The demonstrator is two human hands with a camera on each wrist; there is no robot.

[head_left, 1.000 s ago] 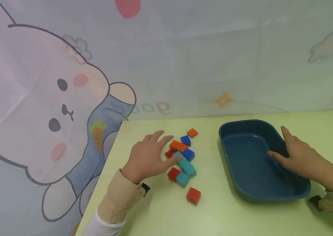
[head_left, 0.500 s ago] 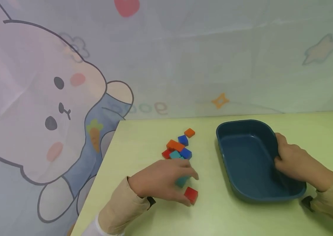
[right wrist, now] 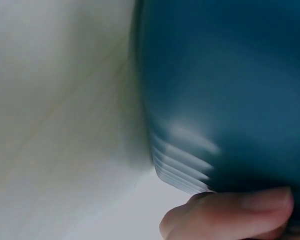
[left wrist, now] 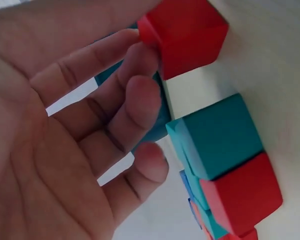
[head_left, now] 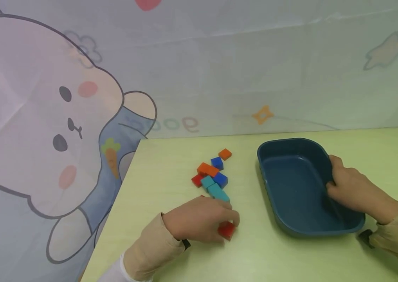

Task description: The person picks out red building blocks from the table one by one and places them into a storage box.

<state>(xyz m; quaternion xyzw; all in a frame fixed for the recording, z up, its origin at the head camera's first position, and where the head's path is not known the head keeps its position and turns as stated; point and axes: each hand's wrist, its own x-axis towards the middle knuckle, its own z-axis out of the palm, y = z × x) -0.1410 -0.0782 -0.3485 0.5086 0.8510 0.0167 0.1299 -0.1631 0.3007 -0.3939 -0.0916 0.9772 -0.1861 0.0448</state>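
At the near end of a loose row of blocks, my left hand (head_left: pixel 200 219) has its thumb and index finger at the sides of a red cube (head_left: pixel 227 230), pinching it on the table. In the left wrist view the other fingers bend loosely beside that cube. A teal cube (left wrist: pixel 220 137) and another red cube (left wrist: pixel 247 192) sit close by; in the head view my hand mostly covers them. My right hand (head_left: pixel 352 190) grips the right wall of a dark blue plastic basin (head_left: pixel 297 188), thumb inside and fingers outside. No blocks lie in the basin.
Farther up the row lie a teal block (head_left: pixel 217 192), blue cubes (head_left: pixel 220 180), an orange block (head_left: pixel 207 169) and a small orange piece (head_left: pixel 225 154). Behind the pale yellow-green table (head_left: pixel 163 168) hangs a cloth (head_left: pixel 220 70) with a cartoon rabbit.
My left hand has come from above the pile toward the table's near side and closed on the nearest red cube. My right hand has tightened its fingers on the basin wall.
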